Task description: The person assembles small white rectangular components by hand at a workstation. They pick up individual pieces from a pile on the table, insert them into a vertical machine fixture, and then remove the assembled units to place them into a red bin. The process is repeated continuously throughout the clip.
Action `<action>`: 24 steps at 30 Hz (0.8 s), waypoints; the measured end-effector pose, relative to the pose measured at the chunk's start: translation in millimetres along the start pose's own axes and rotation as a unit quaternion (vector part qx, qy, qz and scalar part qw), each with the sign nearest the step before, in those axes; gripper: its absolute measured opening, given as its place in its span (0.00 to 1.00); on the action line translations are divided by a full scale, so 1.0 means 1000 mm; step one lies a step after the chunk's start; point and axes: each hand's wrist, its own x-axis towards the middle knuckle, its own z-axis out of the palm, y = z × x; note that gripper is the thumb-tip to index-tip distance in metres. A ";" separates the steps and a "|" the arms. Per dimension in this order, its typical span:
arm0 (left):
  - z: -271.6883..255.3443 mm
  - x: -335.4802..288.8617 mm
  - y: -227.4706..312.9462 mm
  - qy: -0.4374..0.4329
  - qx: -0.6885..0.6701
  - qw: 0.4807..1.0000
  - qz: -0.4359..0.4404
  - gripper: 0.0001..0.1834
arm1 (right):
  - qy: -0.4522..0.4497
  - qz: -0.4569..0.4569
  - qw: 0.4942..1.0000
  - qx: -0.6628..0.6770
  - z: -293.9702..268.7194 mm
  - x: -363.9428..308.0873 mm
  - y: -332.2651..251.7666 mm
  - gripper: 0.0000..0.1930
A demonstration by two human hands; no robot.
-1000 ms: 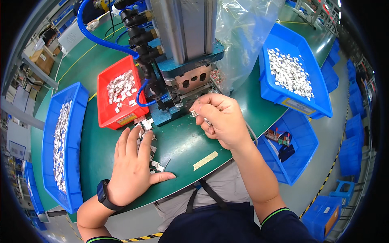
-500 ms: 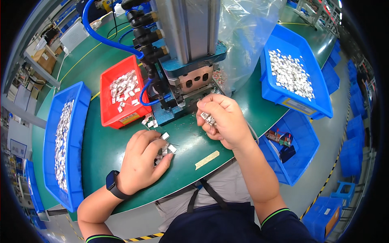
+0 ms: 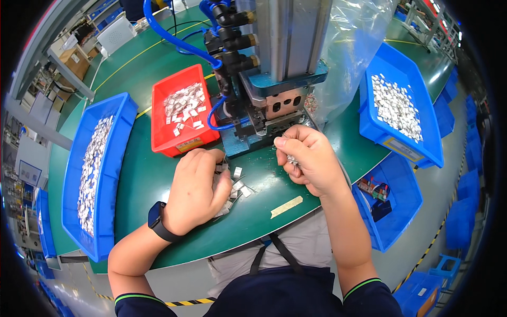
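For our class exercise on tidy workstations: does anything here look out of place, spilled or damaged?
One thing stands out: small white parts lie loose on the green table by the left hand, outside the red bin where similar parts sit heaped. That looks untidy, though it may be deliberate. No damage is evident.

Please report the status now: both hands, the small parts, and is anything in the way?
Left hand cupped over loose white parts on green table. Right hand closed around similar parts, before the press. Nothing visible between right hand and press.
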 end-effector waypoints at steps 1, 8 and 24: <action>0.000 0.000 -0.002 0.011 -0.009 1.000 0.001 0.14 | -0.001 -0.001 1.000 0.001 -0.001 0.000 0.000 0.10; -0.002 -0.009 0.000 0.005 0.006 0.994 0.112 0.14 | 0.000 -0.002 0.999 -0.043 0.008 0.003 0.005 0.10; 0.042 0.000 0.028 0.032 0.211 0.977 0.015 0.07 | 0.039 -0.060 0.996 -0.048 -0.003 0.004 0.017 0.16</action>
